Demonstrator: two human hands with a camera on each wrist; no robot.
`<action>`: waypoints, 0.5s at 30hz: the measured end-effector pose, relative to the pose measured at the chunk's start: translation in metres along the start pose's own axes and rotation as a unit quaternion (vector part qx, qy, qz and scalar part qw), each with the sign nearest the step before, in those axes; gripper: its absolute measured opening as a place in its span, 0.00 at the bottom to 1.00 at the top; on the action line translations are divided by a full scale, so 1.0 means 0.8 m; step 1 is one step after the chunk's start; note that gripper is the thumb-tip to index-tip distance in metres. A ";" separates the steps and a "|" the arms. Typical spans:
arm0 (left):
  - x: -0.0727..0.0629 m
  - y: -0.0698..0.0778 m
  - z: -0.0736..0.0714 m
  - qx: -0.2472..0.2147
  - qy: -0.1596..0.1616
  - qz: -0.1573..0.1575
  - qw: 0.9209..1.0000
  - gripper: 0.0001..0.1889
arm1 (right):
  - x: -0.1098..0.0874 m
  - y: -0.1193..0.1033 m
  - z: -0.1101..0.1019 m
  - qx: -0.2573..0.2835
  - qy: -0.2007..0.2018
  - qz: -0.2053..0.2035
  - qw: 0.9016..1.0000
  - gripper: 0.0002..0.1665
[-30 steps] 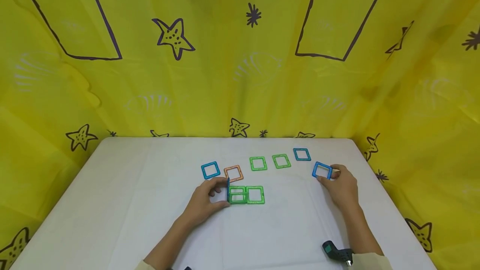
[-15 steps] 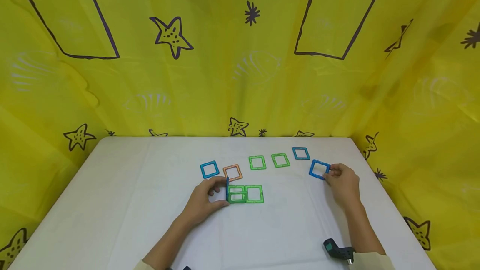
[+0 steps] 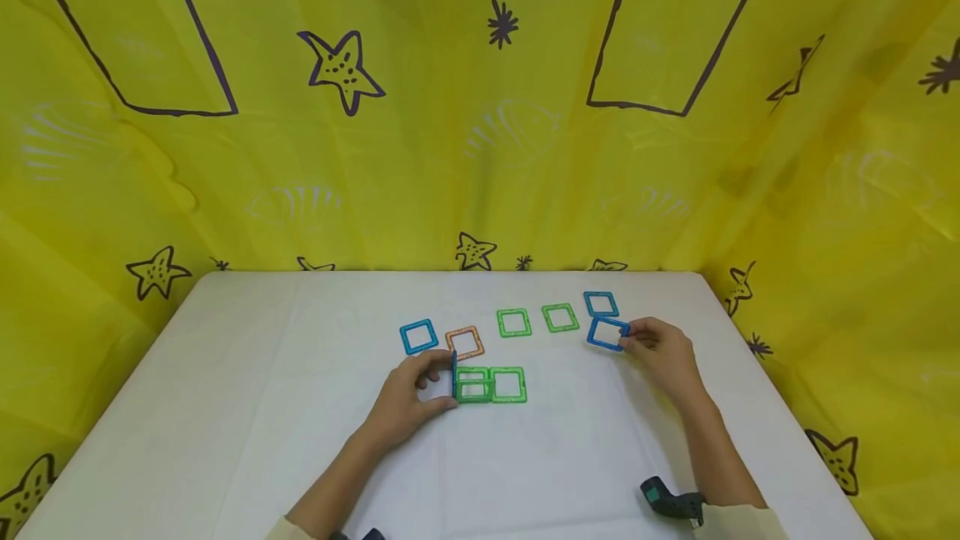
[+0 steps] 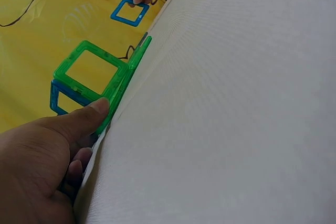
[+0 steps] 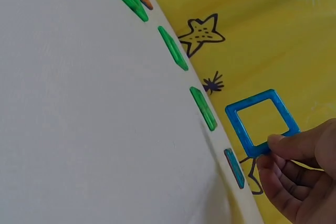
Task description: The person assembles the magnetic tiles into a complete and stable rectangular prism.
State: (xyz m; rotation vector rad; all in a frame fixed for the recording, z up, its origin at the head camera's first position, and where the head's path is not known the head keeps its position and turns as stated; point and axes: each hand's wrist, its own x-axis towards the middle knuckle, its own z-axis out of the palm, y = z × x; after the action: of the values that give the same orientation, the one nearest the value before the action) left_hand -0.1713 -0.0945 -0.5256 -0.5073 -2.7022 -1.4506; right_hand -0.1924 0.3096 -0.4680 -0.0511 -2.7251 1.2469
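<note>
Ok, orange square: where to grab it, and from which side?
Right bar of the orange square, I'd say, from the right: pinch it, one finger in the open middle. It lies flat; a blue square sits close on its left, and the left hand and upright blue tile crowd its near-left corner.

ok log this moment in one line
left hand: holds green-blue build | right hand: pinches blue square | orange square: on table

A blue square frame (image 5: pixel 241 130) was held tilted in midair; well left of it, two green frames (image 3: pixel 491 375) lay flat, joined, an upright green frame (image 4: pixel 106 56) and upright blue frame (image 3: pixel 453 374) standing against them.
</note>
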 end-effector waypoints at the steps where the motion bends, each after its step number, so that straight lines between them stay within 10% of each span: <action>1: 0.000 0.000 0.000 -0.001 0.001 0.000 1.000 0.34 | 0.000 -0.004 0.003 0.005 -0.006 -0.007 1.000 0.11; 15: 0.001 -0.001 -0.002 -0.011 -0.004 0.009 1.000 0.34 | -0.017 -0.039 0.055 0.055 -0.116 -0.080 0.989 0.07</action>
State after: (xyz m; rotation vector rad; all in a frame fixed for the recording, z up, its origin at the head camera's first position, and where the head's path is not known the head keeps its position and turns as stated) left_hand -0.1725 -0.0960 -0.5247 -0.5384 -2.6824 -1.4794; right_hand -0.1844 0.2549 -0.4749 0.3383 -2.7747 1.4334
